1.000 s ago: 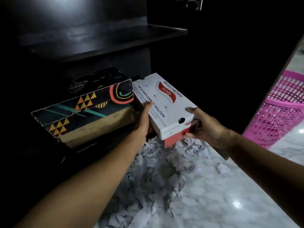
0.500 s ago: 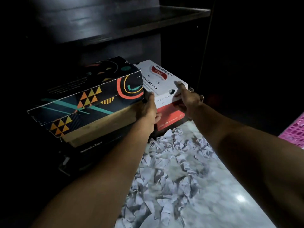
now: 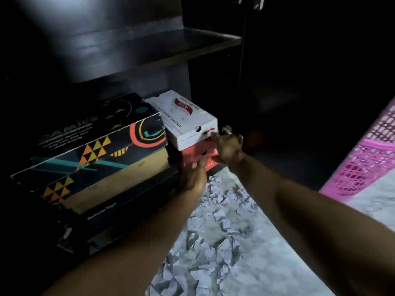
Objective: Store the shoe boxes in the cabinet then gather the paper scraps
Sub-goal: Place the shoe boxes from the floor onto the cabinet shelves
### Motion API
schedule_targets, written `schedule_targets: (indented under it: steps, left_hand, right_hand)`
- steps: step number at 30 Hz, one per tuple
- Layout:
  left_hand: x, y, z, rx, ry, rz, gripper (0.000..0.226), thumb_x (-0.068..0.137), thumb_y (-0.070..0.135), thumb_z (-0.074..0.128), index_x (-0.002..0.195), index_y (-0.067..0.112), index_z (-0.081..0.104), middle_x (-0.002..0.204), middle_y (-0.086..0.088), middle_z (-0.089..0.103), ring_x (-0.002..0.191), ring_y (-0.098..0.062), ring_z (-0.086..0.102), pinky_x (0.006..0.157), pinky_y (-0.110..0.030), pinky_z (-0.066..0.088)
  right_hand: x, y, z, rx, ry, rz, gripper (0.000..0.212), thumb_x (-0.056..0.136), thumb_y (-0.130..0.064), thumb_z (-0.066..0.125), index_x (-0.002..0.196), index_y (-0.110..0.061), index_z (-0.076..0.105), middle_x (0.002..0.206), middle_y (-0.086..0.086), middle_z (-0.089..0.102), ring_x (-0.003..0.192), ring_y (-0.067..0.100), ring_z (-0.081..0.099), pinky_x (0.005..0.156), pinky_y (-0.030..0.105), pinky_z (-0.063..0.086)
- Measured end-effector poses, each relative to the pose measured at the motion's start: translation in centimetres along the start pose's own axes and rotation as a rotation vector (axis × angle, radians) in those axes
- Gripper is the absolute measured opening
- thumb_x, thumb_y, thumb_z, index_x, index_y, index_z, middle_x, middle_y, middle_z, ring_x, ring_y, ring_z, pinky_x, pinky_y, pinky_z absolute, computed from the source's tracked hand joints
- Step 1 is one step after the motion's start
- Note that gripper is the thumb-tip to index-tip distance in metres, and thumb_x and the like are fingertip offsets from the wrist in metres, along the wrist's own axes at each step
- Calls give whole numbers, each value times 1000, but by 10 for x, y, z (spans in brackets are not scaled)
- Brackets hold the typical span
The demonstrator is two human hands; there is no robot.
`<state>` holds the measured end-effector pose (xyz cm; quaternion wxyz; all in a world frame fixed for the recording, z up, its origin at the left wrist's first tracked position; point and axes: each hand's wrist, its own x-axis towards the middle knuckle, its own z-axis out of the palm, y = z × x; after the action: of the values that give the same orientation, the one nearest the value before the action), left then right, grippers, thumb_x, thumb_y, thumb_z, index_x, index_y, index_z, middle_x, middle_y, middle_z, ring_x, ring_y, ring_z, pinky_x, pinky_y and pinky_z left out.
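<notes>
My white cardboard shoe box with the red base point(image 3: 188, 124) now sits deep in the bottom compartment of the dark wooden cabinet point(image 3: 149, 52), pushed in just beside the black patterned shoe box with orange triangles and coloured rings point(image 3: 89, 150). A second ago I was carrying it in front of the cabinet, one hand on each side; half a second ago it was already sliding in. Now my left hand point(image 3: 193, 175) lies against the red front of the white box, fingers fairly straight and pressing rather than gripping. My right hand point(image 3: 226, 146) is at the box's front right corner, fingers spread loosely apart; it is blurred, and I cannot tell whether it touches the cardboard.

The lid of the white box carries a red swoosh badge and a line of dark print ending in "SOLUTION"; the rest is too smeared to read now. The black patterned box rests on a tan cardboard layer, and below that a black box point(image 3: 102, 221) shows pale lettering I cannot make out.

The crumpled white paper scraps point(image 3: 213, 236) lie heaped on the pale marbled floor point(image 3: 277, 263), right in front of the white box. The pink plastic lattice basket point(image 3: 367, 159) stands well to the right of it.
</notes>
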<state>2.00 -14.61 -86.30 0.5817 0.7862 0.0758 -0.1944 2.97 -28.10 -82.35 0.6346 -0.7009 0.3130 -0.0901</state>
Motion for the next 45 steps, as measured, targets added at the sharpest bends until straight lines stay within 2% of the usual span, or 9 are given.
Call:
schedule_targets:
  steps: [3, 6, 12, 16, 23, 31, 34, 39, 45]
  left_hand:
    - [-54, 26, 10, 58, -131, 95, 25, 100, 42, 53, 97, 20, 64, 104, -8, 72, 76, -23, 71, 82, -36, 58]
    - [-84, 38, 31, 79, -266, 117, 23, 108, 19, 46, 92, 15, 63, 95, -10, 69, 65, -18, 66, 66, -28, 57]
    - [-156, 49, 97, 279, -546, 211, 18, 102, 16, 55, 89, 13, 68, 86, -13, 74, 71, -23, 71, 67, -32, 49]
    - [-216, 58, 160, 332, -733, 236, 15, 100, 11, 56, 103, 0, 67, 82, -11, 65, 66, -24, 65, 57, -28, 42]
    - [-337, 60, 280, 392, -1008, 302, 12, 100, 19, 60, 102, 12, 68, 90, -6, 67, 67, -20, 67, 64, -29, 45]
    - [-454, 43, 371, 489, -1212, 177, 37, 99, 52, 58, 123, 24, 55, 105, 8, 58, 99, -17, 63, 82, -35, 54]
    - [-478, 37, 389, 530, -1268, 96, 45, 98, 66, 47, 130, 35, 52, 104, 14, 60, 95, -11, 58, 99, -44, 50]
    - [-476, 20, 404, 587, -1230, 96, 82, 86, 84, 45, 152, 35, 42, 155, -5, 48, 138, -32, 47, 110, -51, 41]
    - [-449, 13, 390, 398, -1134, 129, 50, 89, 74, 53, 122, 38, 58, 136, -1, 62, 122, -24, 61, 107, -44, 49]
  right_hand:
    - [-50, 14, -34, -66, 54, -79, 40, 88, -45, 64, 119, -19, 65, 120, 15, 73, 107, 38, 72, 82, 35, 64]
    - [-102, 25, -86, -173, 14, -111, 26, 83, -44, 66, 104, -28, 64, 113, 7, 74, 102, 33, 73, 91, 51, 60]
    - [-208, 48, -209, -348, 98, -148, 37, 90, -45, 68, 116, -19, 66, 110, -2, 71, 88, 11, 68, 83, 27, 56]
    - [-271, 62, -291, -434, 232, -94, 26, 97, -43, 66, 115, -23, 66, 119, 0, 68, 90, 16, 69, 86, 36, 57]
    - [-371, 88, -432, -477, 661, -42, 19, 97, -42, 65, 109, -28, 68, 111, -2, 66, 83, 8, 68, 82, 31, 55]
    - [-476, 144, -552, -427, 1400, 242, 39, 91, -34, 66, 124, -14, 61, 125, 15, 54, 121, 35, 49, 104, 45, 43]
    - [-496, 161, -571, -263, 1447, 426, 53, 90, -39, 63, 133, -10, 55, 132, 18, 54, 128, 37, 47, 106, 49, 42]
    - [-498, 184, -574, -133, 1403, 438, 43, 85, -48, 69, 112, -16, 62, 117, 12, 65, 111, 33, 61, 90, 44, 54]
    - [-497, 182, -571, 77, 1391, 338, 35, 83, -44, 73, 80, -9, 67, 82, 3, 72, 88, 25, 68, 74, 35, 47]
